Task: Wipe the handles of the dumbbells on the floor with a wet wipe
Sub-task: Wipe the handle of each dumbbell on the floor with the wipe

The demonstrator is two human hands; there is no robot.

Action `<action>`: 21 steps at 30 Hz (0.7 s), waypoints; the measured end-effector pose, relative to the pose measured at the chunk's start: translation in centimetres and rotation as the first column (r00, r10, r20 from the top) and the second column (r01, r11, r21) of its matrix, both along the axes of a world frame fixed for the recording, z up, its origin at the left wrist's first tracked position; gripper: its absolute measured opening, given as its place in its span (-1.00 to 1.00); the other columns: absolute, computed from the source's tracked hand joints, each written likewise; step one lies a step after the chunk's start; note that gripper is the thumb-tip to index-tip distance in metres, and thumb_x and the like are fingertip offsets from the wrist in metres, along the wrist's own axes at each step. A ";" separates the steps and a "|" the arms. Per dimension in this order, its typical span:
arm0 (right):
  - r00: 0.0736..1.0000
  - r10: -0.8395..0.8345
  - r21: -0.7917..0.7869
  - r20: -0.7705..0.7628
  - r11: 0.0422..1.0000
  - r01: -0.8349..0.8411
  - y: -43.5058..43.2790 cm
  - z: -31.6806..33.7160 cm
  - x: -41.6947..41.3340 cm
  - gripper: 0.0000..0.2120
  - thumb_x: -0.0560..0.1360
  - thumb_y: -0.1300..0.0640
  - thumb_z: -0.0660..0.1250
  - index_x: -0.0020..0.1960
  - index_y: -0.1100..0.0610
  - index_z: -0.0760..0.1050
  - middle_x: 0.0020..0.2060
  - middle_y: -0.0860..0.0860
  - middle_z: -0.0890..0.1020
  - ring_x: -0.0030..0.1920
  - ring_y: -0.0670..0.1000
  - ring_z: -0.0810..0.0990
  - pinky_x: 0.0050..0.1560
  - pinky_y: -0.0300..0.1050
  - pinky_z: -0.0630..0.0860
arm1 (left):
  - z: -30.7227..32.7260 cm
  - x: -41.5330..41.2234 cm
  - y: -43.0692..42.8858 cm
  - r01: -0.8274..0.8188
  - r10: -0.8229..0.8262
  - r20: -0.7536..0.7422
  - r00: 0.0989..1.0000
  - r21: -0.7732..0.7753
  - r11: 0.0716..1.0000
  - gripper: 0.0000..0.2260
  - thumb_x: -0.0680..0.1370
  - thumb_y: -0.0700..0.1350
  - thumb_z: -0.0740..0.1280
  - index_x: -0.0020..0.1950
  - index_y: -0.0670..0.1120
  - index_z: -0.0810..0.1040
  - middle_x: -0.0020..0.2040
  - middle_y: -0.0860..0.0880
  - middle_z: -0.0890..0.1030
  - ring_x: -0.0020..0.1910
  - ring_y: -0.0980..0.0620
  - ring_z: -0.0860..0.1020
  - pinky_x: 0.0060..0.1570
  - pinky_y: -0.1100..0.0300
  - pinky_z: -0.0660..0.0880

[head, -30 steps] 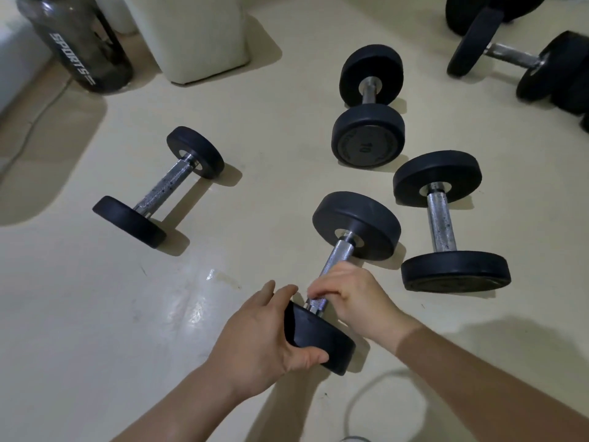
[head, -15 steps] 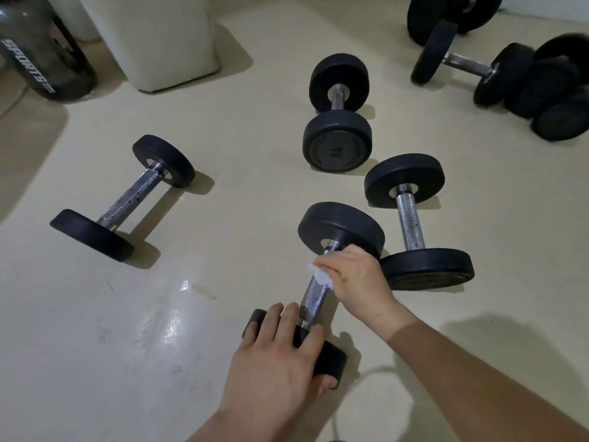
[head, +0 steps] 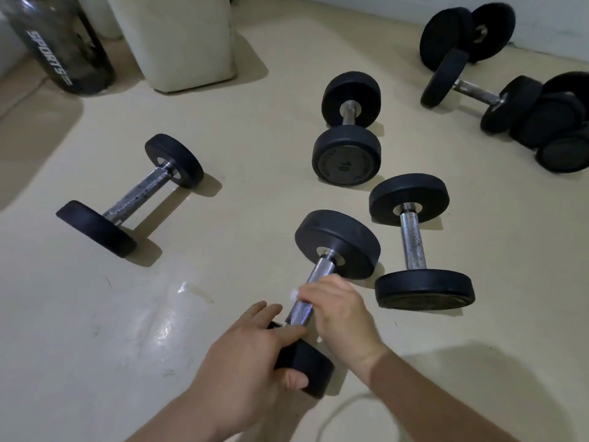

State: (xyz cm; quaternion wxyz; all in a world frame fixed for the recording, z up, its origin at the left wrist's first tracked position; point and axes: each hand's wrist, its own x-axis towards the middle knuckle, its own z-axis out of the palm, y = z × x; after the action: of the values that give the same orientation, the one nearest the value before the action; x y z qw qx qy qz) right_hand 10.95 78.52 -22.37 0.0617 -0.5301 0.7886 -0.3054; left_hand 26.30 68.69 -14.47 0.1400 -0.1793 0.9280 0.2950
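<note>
A dumbbell (head: 338, 242) with black round ends and a knurled steel handle lies on the cream floor in front of me. My left hand (head: 245, 365) grips its near black end from the left. Around the middle of the handle my right hand (head: 339, 314) is closed, pressing a white wet wipe (head: 293, 294) against it; only a small corner of the wipe shows. Three more dumbbells lie nearby: one to the left (head: 134, 194), one to the right (head: 412, 240), one further back marked 10 (head: 349, 129).
A dark sports bottle (head: 60, 43) and a cream block (head: 178, 39) stand at the back left. More dumbbells and plates (head: 510, 90) are piled at the back right by the wall. A thin cable (head: 338, 413) loops on the floor near my right forearm.
My right hand slid along the handle, up toward the far end and then back to the middle. My left hand kept hold of the near end, shifting its grip.
</note>
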 end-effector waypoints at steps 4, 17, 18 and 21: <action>0.995 0.075 0.023 -0.065 0.997 -0.074 -1.1 0.2 -1.6 -0.65 0.30 0.43 0.31 -0.03 0.09 0.61 -0.12 -0.07 0.66 -0.06 -0.11 0.46 -0.03 -0.29 0.47 | 0.2 0.4 -1.4 -0.149 0.153 -0.032 0.988 0.099 0.984 -0.54 0.49 0.05 0.34 0.36 0.26 0.33 0.49 0.12 0.18 0.49 0.12 0.03 0.36 0.29 0.10; 0.984 -0.175 -0.166 0.046 0.969 0.180 -5.4 -0.7 -2.2 -0.72 0.44 0.34 0.14 -0.12 0.22 0.64 -0.16 0.04 0.68 -0.10 -0.05 0.48 -0.02 -0.17 0.45 | 0.6 1.9 -3.1 -0.203 0.178 -0.122 0.976 -0.248 0.947 -0.67 0.44 0.18 0.02 0.06 0.20 0.48 0.02 0.09 0.40 -0.05 0.03 0.47 -0.31 0.16 0.54; 0.982 -0.184 -0.180 0.040 0.966 0.188 -5.6 -0.8 -1.1 -0.71 0.45 0.32 0.13 -0.14 0.22 0.64 -0.16 0.04 0.68 -0.10 -0.04 0.49 -0.02 -0.17 0.45 | 0.5 2.0 -3.0 -0.205 0.180 -0.113 0.977 -0.274 0.940 -0.63 0.44 0.28 0.02 0.10 0.20 0.45 0.06 0.09 0.39 -0.01 0.04 0.46 -0.27 0.16 0.53; 0.997 0.061 -0.167 0.040 0.984 -0.054 -4.4 -0.7 2.0 -0.72 0.44 0.33 0.14 -0.14 0.18 0.63 -0.15 0.00 0.67 -0.15 0.03 0.54 -0.07 -0.16 0.50 | 0.8 1.9 -2.8 -0.169 0.166 -0.033 0.986 -0.291 0.942 -0.47 0.38 0.42 0.08 0.22 0.15 0.37 0.13 0.04 0.36 0.07 0.03 0.47 -0.24 0.20 0.52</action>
State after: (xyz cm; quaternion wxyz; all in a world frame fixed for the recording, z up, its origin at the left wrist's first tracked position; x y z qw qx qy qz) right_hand 12.96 74.08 -23.08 0.0438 -0.5490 0.7432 -0.3799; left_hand 28.25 65.93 -13.66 0.0825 -0.2750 0.9434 0.1658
